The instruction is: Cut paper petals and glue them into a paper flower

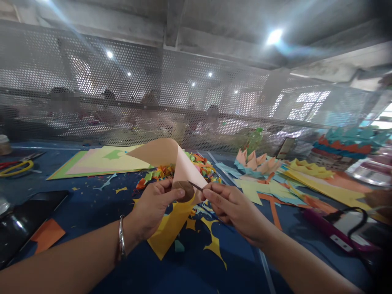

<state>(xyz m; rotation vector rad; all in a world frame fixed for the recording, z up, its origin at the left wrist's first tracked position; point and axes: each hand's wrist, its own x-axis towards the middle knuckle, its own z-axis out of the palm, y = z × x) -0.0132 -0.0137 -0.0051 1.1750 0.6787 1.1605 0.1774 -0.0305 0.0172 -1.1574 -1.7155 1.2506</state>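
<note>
My left hand [156, 204] is closed with its thumb on a round brown disc [183, 191], pressing it against a sheet of peach paper [191, 171]. The sheet curls upward and away to the left. Pinched in my right hand [228, 202] is a thin dark pointed tool [195, 186], whose tip reaches the disc's upper edge; its kind is not clear. Below both hands lies a yellow paper piece [170, 228], with yellow cut scraps [214, 243] beside it. A heap of colourful paper bits [199, 161] shows behind the peach sheet.
Stacked coloured sheets [92, 163] and yellow-handled scissors [18, 168] lie at left, near a black glossy object [33, 220]. To the right are folded paper pieces [257, 163], a green-capped bottle [255, 140] and a purple device with a cable [330, 232]. A perforated metal screen [190, 94] stands behind.
</note>
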